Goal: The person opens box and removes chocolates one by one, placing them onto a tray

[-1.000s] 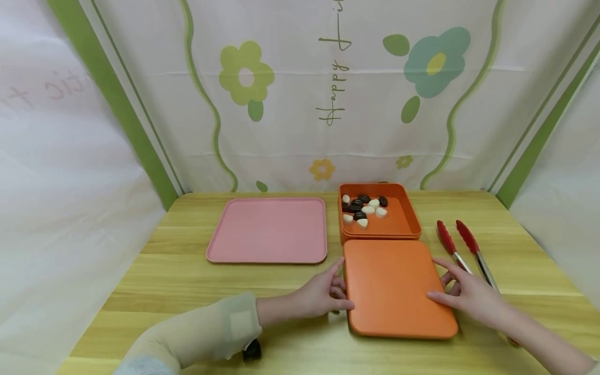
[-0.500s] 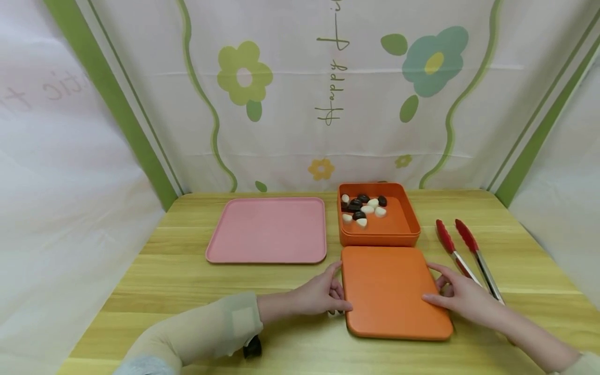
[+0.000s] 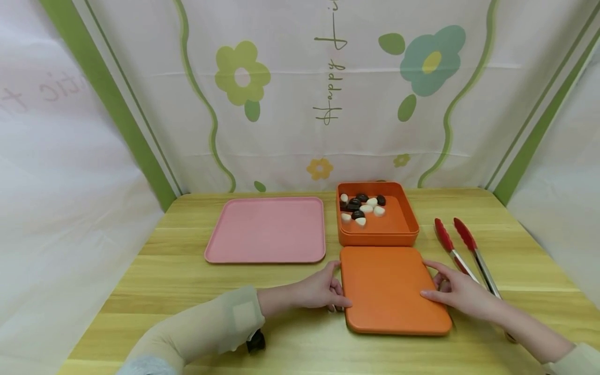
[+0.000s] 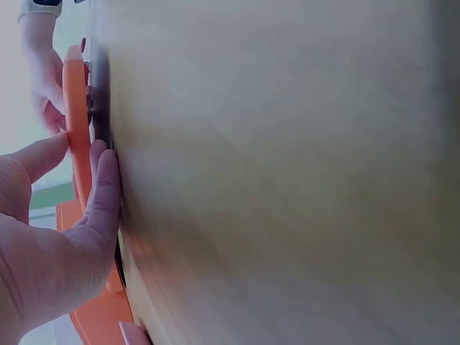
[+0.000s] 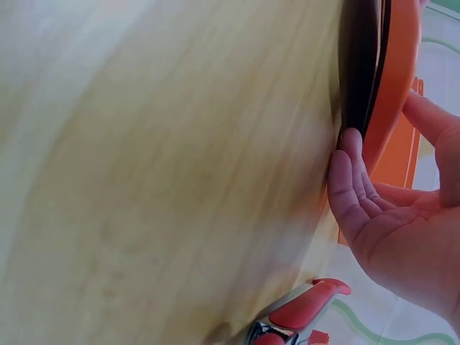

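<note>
Where the floral cloth [image 3: 281, 130] rises beyond the left hand [image 3: 321, 290] and the right hand [image 3: 461, 291], it meets the far edge of a wood-grained table [image 3: 159, 276], whose top spreads beneath both. Ahead and to the left of the left hand lies a pink tray [image 3: 267, 229], flat and low-rimmed. Between the two hands is a flat orange piece, by its shape a lid [image 3: 391, 291], gripped from both sides: each thumb rests on the upper face near the rim while fingers reach underneath, and both wrist views show a dark space below its edge. Whether any part of it touches the table I cannot tell. It looks like thin, rigid plastic, so probably light, stiff and not fragile, though its smooth face may slip under a thumb alone. The opposite side edges seem the right hold, fingers below bearing the weight and thumbs steadying. Just past the hands, at the lid's far edge, stands an orange box [image 3: 377, 240], uncovered and upright. Beyond the right hand lie red-tipped tongs [image 3: 469, 240], arms spread, running back beneath that forearm. Smallest, inside the box ahead of both hands, are dark pieces [image 3: 381, 200] and pale pieces [image 3: 366, 209], clustered toward the left hand's side
</note>
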Demonstrator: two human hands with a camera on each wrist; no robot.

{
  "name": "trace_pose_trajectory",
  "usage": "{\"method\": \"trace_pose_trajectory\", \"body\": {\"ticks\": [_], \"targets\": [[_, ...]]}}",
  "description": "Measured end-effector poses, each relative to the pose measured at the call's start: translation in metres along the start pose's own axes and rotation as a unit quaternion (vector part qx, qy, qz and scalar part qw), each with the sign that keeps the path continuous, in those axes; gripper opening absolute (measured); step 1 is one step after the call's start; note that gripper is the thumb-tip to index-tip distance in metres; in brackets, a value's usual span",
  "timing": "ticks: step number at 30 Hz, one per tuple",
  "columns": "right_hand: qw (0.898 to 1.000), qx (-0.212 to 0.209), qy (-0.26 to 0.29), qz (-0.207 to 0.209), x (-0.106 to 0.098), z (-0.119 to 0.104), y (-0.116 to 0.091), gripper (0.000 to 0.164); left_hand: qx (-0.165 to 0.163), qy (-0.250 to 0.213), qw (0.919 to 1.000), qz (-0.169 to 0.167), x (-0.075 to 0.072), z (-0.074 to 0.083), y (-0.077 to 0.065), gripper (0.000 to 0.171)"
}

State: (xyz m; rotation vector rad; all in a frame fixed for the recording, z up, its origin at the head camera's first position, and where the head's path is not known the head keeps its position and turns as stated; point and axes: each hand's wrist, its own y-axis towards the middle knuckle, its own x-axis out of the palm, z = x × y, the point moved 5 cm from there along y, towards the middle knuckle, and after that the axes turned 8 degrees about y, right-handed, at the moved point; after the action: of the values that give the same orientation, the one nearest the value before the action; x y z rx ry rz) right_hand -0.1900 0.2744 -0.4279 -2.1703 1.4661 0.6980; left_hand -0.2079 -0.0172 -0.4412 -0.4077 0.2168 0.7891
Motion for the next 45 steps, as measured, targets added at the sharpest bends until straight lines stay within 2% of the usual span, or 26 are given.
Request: {"method": "trace_pose_trajectory", "body": {"ticks": [13, 18, 26, 31, 35, 39, 42, 45], "targets": [[1.000, -0.004, 0.002, -0.007, 0.002, 0.001, 0.000, 0.081, 0.011, 0.035, 0.9990, 0.025, 0.000, -0.001, 0.002, 0.095], [1.000, -0.026, 0.000, -0.007, 0.005, -0.002, -0.002, 0.080, 0.013, 0.045, 0.9985, 0.028, 0.000, -0.001, 0.001, 0.094], [1.000, -0.024, -0.010, -0.008, 0.006, -0.001, -0.001, 0.082, 0.011, 0.038, 0.9988, 0.029, 0.000, -0.002, 0.001, 0.094], [1.000, -0.019, -0.024, 0.003, 0.007, -0.001, -0.002, 0.081, -0.002, 0.019, 0.9998, 0.008, -0.002, -0.002, 0.000, 0.093], [1.000, -0.004, -0.018, 0.024, 0.002, -0.003, -0.004, 0.082, 0.005, 0.044, 0.9989, -0.011, -0.011, 0.000, -0.004, 0.094], [0.999, -0.002, -0.003, 0.045, -0.006, -0.007, -0.005, 0.078, 0.037, 0.082, 0.9958, -0.019, -0.024, 0.004, -0.006, 0.090], [0.998, -0.017, -0.017, 0.057, -0.012, -0.010, -0.004, 0.076, 0.068, 0.109, 0.9917, -0.007, -0.036, 0.010, -0.002, 0.087], [0.996, -0.037, -0.042, 0.070, -0.019, -0.014, -0.002, 0.075, 0.093, 0.146, 0.9845, 0.024, -0.051, 0.017, 0.005, 0.084]]}}
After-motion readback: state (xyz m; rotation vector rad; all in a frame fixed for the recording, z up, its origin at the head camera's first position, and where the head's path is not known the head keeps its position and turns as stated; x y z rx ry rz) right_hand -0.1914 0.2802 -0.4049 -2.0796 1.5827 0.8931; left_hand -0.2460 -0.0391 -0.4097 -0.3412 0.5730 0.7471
